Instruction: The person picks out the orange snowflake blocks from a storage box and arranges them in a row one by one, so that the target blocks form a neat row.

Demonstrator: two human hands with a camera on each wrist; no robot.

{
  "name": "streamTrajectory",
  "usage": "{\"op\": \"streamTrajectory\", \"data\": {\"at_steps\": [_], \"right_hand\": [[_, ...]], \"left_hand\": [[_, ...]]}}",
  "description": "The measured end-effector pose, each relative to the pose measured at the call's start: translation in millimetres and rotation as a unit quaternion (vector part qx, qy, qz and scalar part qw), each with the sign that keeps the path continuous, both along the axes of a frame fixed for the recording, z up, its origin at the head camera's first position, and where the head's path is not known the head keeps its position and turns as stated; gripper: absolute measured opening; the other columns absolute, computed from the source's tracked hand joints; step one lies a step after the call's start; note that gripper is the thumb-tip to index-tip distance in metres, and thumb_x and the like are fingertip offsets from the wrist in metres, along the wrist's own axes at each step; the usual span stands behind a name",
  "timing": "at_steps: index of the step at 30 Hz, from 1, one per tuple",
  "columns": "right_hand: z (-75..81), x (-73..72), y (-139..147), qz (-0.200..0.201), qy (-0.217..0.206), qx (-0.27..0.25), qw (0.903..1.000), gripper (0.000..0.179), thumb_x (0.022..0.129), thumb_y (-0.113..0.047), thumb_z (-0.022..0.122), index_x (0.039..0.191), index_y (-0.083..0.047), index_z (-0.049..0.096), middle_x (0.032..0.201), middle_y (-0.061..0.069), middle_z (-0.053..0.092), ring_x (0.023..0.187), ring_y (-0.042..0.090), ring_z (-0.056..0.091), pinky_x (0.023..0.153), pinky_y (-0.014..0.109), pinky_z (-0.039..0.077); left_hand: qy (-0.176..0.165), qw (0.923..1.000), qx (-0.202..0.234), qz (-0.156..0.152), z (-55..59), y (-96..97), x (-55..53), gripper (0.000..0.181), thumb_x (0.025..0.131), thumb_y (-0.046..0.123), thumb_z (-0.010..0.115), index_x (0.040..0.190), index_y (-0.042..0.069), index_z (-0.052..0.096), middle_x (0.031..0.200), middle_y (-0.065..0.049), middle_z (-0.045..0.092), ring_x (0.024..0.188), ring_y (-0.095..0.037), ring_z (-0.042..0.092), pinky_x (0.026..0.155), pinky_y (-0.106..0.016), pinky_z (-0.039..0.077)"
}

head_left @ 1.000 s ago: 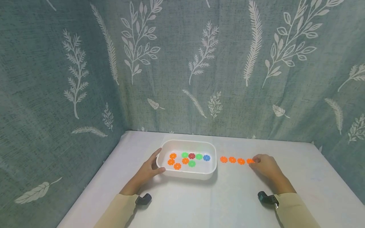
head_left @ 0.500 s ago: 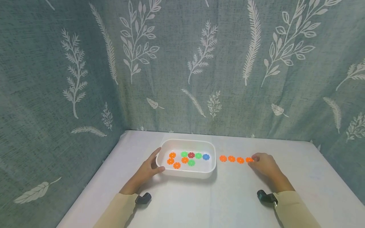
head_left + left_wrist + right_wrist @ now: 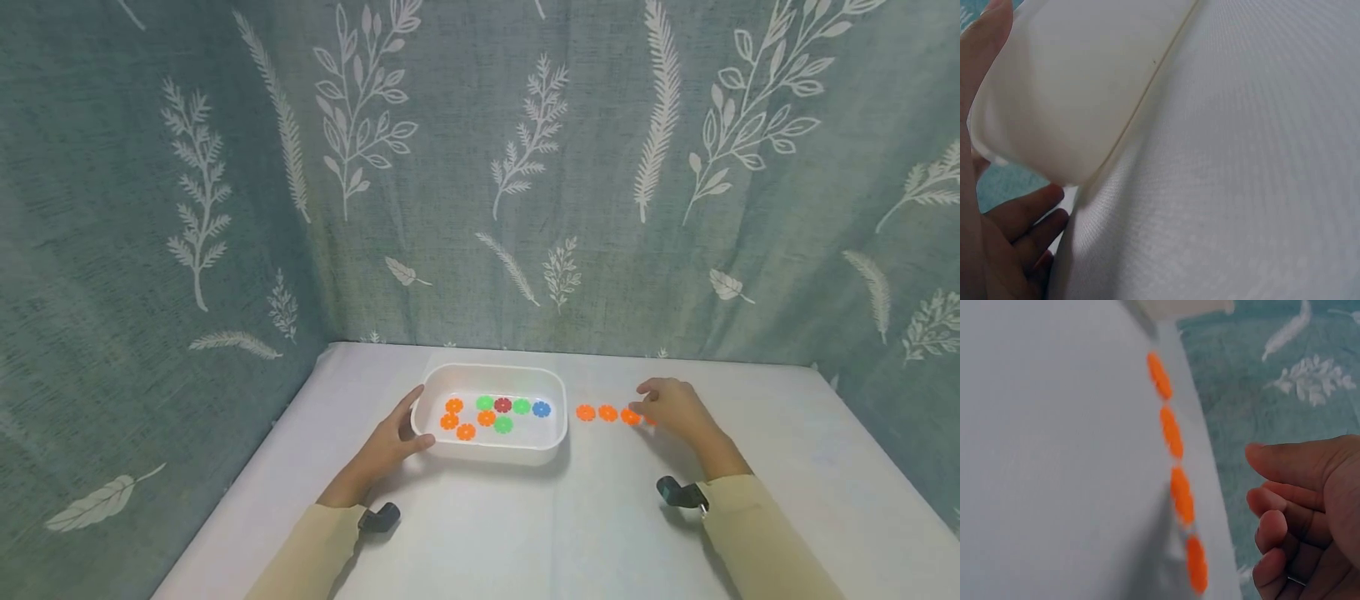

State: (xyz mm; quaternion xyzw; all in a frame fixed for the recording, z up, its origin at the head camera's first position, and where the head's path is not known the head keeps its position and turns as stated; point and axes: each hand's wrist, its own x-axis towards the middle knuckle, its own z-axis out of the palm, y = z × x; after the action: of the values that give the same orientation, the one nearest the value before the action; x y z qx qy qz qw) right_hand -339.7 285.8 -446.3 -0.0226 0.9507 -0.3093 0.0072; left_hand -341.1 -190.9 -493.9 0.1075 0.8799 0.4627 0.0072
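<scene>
Resting on table [image 3: 600, 517], tub [image 3: 487, 452] clamped in fingers of left hand [image 3: 384, 446]; orange discs [image 3: 608, 413] overhung by right hand [image 3: 677, 408], thumb and fingers apart.

The supporting surface was a white table [image 3: 600, 525] with a fine ribbed texture. A white rectangular tub [image 3: 487, 453] with rounded corners stood upright on it, near the rear edge. Four notched orange discs [image 3: 607, 413] lay flat on the surface in a single closely spaced row, extending rightward from just beside the tub's right end.
</scene>
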Motion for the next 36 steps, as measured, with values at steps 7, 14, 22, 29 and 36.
{"op": "streamTrajectory", "data": {"at_steps": [7, 14, 22, 29, 36], "right_hand": [[13.9, -6.5, -31, 0.009, 0.014, -0.012, 0.9998, 0.043, 0.090, -0.027, 0.070, 0.122, 0.000, 0.064, 0.098, 0.010, 0.067, 0.083, 0.024, 0.062, 0.074, 0.040, 0.055], [24.1, -9.8, -60, 0.024, 0.029, -0.017, 0.9992, 0.045, 0.089, -0.030, 0.071, 0.124, -0.003, 0.064, 0.099, 0.007, 0.067, 0.085, 0.022, 0.061, 0.076, 0.041, 0.055], [26.9, -10.8, -89, 0.049, 0.038, -0.030, 0.9976, 0.040, 0.089, -0.025, 0.070, 0.123, -0.003, 0.065, 0.094, 0.004, 0.067, 0.081, 0.020, 0.061, 0.071, 0.036, 0.055], [30.0, -11.9, -112, 0.059, 0.038, -0.042, 0.9967, 0.039, 0.088, -0.024, 0.072, 0.122, -0.004, 0.066, 0.092, 0.003, 0.067, 0.081, 0.019, 0.061, 0.068, 0.034, 0.054], [27.4, -12.3, -130, 0.077, 0.046, -0.048, 0.9947, 0.039, 0.088, -0.024, 0.072, 0.121, -0.004, 0.066, 0.088, 0.000, 0.066, 0.079, 0.016, 0.060, 0.070, 0.035, 0.053]], "left_hand": [[-0.002, 1.0000, -0.005, 0.000, 0.7, -1.0, 1.4, 0.104, 0.075, 0.048, 0.081, 0.156, 0.022, 0.021, 0.156, -0.013, 0.030, 0.140, -0.036, 0.031, 0.108, -0.061, 0.026], [-0.008, 0.9999, -0.007, 0.010, 1.4, -0.3, 1.8, 0.102, 0.076, 0.047, 0.080, 0.156, 0.024, 0.022, 0.156, -0.012, 0.030, 0.140, -0.037, 0.030, 0.107, -0.063, 0.026], [-0.005, 0.9998, -0.012, 0.014, -0.2, -0.8, 0.8, 0.103, 0.075, 0.048, 0.081, 0.156, 0.025, 0.022, 0.156, -0.011, 0.030, 0.141, -0.036, 0.030, 0.107, -0.063, 0.025], [-0.006, 1.0000, -0.002, 0.005, 2.1, -0.6, 2.1, 0.102, 0.076, 0.046, 0.081, 0.156, 0.023, 0.021, 0.157, -0.011, 0.029, 0.141, -0.036, 0.030, 0.108, -0.061, 0.027], [-0.002, 1.0000, 0.006, -0.001, 2.3, -1.7, 3.3, 0.101, 0.077, 0.043, 0.081, 0.156, 0.023, 0.022, 0.157, -0.010, 0.029, 0.141, -0.035, 0.031, 0.108, -0.060, 0.026]]}}
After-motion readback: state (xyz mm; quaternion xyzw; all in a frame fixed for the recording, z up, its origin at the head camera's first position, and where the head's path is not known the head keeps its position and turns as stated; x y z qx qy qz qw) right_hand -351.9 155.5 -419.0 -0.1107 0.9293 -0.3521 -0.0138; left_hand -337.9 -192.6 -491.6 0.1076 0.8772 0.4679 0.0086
